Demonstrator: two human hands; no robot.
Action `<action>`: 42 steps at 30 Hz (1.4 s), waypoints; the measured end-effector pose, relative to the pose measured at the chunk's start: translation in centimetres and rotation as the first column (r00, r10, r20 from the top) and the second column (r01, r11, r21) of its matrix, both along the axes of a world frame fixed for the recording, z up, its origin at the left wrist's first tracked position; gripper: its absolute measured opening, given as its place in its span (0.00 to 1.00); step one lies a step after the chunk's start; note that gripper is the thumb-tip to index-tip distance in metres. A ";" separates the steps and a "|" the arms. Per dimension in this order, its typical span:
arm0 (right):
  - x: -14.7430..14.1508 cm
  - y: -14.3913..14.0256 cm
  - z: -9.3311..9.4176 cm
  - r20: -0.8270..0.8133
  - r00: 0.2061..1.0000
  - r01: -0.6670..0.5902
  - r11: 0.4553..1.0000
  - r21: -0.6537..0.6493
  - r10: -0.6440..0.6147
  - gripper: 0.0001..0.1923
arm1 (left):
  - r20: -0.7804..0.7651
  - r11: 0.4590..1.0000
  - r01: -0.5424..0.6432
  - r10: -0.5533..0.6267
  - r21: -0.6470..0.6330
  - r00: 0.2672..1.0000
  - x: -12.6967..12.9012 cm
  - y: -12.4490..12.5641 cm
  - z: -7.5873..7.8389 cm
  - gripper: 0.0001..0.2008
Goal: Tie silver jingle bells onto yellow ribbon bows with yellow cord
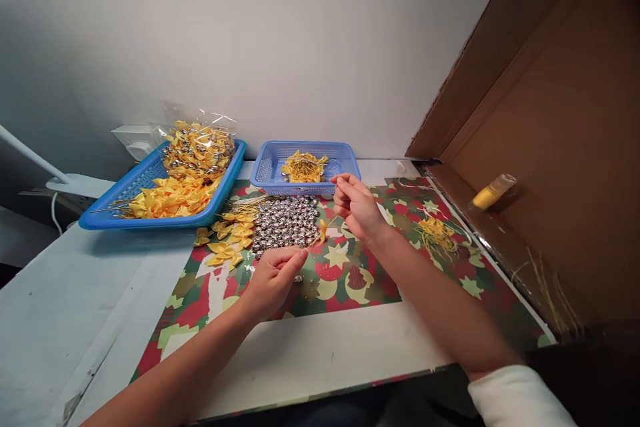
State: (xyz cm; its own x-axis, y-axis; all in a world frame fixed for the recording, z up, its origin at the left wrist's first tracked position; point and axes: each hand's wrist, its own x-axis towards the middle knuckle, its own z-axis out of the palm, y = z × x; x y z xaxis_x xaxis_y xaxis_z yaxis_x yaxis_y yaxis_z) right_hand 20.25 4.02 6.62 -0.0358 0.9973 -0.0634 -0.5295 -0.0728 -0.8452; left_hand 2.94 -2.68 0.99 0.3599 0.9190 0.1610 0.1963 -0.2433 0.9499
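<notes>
My left hand (pixel 274 277) is closed, pinching the end of a thin yellow thread near the front of a pile of small silver bells (pixel 286 223). A small yellow bow (pixel 323 231) hangs on that thread between my hands. My right hand (pixel 356 207) is raised just right of the bells, fingers pinched on the thread's other end. Loose yellow bows (pixel 231 237) lie left of the bells. All of this rests on a red, green and cream patterned sheet (pixel 350 280).
A large blue tray (pixel 120 197) at the back left holds bows and a clear bag of finished pieces (pixel 197 147). A small blue basket (pixel 340 159) holds yellow threads. More threads (pixel 437 233) lie at right. A cardboard wall (pixel 560 120) with a yellow tube (pixel 493 191) stands right.
</notes>
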 end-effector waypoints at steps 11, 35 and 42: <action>0.7 0.3 -0.1 -0.038 0.997 -0.063 0.998 0.007 0.063 0.08 | 0.306 0.990 -0.040 0.080 -0.136 0.949 0.0 0.2 0.1 0.18; -0.4 -0.1 -0.3 0.087 0.996 -0.015 0.999 0.037 0.012 0.07 | 0.233 0.904 -0.212 0.311 -0.371 0.921 0.9 -0.1 -0.1 0.24; 0.0 -0.1 0.1 0.030 0.999 -0.032 0.998 0.047 0.031 0.07 | 0.072 0.979 -0.181 0.188 -0.088 0.980 0.3 -0.1 -0.2 0.21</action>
